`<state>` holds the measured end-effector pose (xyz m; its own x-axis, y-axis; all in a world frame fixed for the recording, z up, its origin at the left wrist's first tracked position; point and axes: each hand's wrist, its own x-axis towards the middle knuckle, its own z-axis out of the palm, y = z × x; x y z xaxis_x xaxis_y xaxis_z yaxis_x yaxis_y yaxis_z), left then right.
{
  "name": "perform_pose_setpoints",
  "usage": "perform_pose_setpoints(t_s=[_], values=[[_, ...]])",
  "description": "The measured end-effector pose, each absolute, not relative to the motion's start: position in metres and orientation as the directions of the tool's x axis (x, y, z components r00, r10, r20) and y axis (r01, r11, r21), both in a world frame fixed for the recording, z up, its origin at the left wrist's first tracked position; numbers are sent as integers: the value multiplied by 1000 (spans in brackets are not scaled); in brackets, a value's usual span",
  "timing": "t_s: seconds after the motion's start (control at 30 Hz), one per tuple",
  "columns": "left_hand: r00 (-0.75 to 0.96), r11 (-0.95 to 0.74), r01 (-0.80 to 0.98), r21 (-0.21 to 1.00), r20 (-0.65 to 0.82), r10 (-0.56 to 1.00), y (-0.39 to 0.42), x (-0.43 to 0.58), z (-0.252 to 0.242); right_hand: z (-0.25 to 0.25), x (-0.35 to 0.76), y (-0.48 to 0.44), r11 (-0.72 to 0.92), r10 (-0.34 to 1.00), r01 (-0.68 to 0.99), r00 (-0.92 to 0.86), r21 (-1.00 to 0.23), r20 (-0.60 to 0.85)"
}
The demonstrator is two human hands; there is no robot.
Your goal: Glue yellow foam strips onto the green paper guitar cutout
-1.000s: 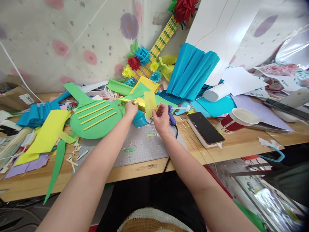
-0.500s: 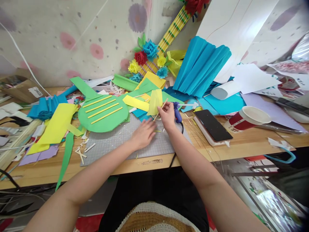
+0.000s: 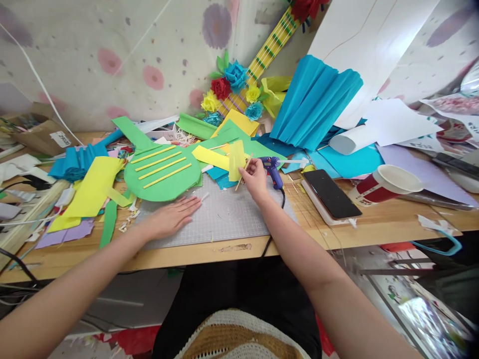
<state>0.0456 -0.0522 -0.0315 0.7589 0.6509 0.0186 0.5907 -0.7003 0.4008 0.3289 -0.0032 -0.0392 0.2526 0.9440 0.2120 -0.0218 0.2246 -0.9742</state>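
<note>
My left hand (image 3: 174,218) lies flat on the grey cutting mat (image 3: 232,217), fingers stretched out, with a small whitish piece (image 3: 205,197) by its fingertips. Just behind it is a green guitar-shaped cutout (image 3: 168,193) carrying several thin yellow strips (image 3: 164,166). Farther right, my right hand (image 3: 255,179) is closed in a pinch on a thin wooden stick (image 3: 249,160). A piece of yellow crepe paper (image 3: 235,158) stands at the same fingertips; whether it is gripped too, I cannot tell. A blue glue gun (image 3: 273,170) rests beside the right hand.
A phone (image 3: 331,193) and a paper cup (image 3: 387,184) stand on the right. Pleated blue crepe paper (image 3: 314,104) and a flower-decorated guitar (image 3: 239,94) lean at the back. Yellow paper (image 3: 92,187) and a cardboard box (image 3: 41,132) are on the left. The glue gun's cord (image 3: 283,199) hangs over the edge.
My left hand has moved left across the mat, away from the right hand, and now lies flat. Small scraps near the right hand no longer show there. My right hand keeps its pinch.
</note>
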Motion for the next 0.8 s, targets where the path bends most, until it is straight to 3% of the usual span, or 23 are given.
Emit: perform_pose_setpoints(t_s=[0.17,0.3,0.4,0.5,0.57,0.6,0.67,0.73,0.8], values=[[703,-671,626,396,87,706,-50,19,-20,-30,326,-13,-24,994,-136,-105,-990,-10],[560,-595,706,384,213,801,-58,47,-13,-34,325,-14,-155,984,13,-85,-988,-155],[453,-557,654,512,325,830,-56,94,-14,-36,325,-13,-212,977,59,15,-976,-211],[230,-443,486,753,379,896,-42,145,-20,-29,327,-14,-237,969,-124,-103,-963,-225],[-23,-219,207,953,228,973,-31,171,-24,-22,330,-15,-230,960,-267,-218,-936,-174],[-47,-87,15,996,88,995,-28,179,-26,-19,331,-15,-224,956,-308,-252,-925,-147],[106,126,-260,957,-102,989,-23,187,-28,-15,333,-16,-223,952,-312,-274,-923,-138],[180,219,-331,918,-166,970,-22,184,-29,-14,335,-16,-233,956,-226,-229,-946,-180],[82,208,-268,941,-193,978,-22,175,-31,-15,336,-17,-242,961,-98,-163,-965,-224]])
